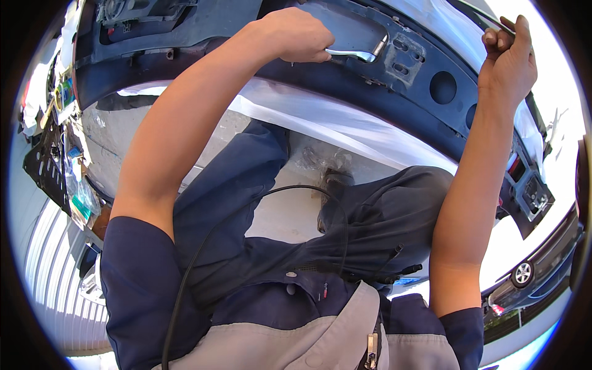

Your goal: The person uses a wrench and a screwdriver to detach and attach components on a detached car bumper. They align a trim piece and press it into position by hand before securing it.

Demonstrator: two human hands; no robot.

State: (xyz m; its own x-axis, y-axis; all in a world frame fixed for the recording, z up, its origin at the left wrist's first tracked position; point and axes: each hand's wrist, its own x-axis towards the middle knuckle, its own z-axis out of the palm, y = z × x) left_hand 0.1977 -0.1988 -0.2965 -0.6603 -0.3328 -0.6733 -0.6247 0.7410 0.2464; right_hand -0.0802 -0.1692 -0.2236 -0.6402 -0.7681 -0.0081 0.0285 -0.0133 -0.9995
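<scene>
My left hand (298, 36) is closed in a fist round the handle of a shiny ratchet wrench (350, 53). The wrench's head, with a socket on it, rests against or just above the dark bumper cover (345, 89), beside a scuffed mounting patch with slots (404, 54). Raised at the upper right, my right hand (509, 65) has its fingers bent toward the thumb. A thin dark thing shows at its fingertips; its kind is too unclear to name. That hand is over the far right part of the bumper cover.
White plastic sheeting (333, 120) lies under and behind the bumper cover. A black cable (206, 237) loops across my lap. At the left are piled parts and packaging (74, 160); a dark car (536, 271) stands at the right. My knees are bent close to the cover.
</scene>
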